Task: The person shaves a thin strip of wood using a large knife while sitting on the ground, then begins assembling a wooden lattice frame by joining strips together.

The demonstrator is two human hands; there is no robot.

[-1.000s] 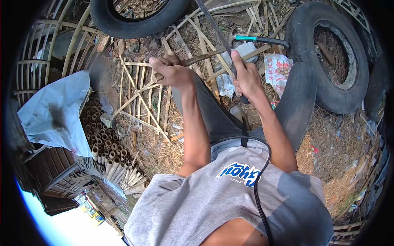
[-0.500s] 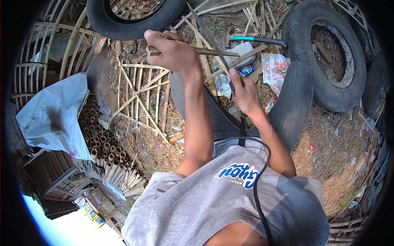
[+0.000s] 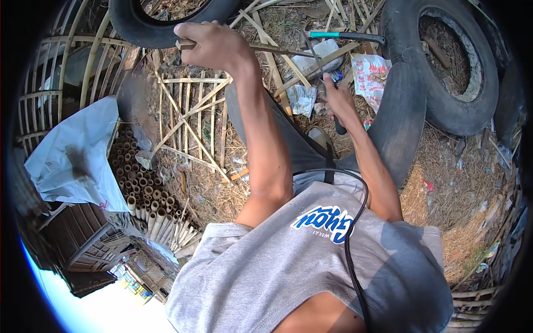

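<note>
My left hand is raised at the upper middle, closed round a bamboo strip. The strip runs to the right out of the fist, and a short end shows on its left side. My right hand, lower and to the right, grips a long knife by its dark handle. The blade points up and away from me, and it crosses the far end of the strip; whether they touch I cannot tell. A lattice of bamboo strips lies on the ground to the left of my legs.
Tyres lie at the far left and right. Beyond my right hand is a teal-handled hammer. Litter and loose strips cover the ground between my legs. Stacked bamboo tubes and a pale sheet are left.
My left hand has shifted a little left and away from me with the strip. The knife has tilted up more steeply, its handle now showing below my right hand.
</note>
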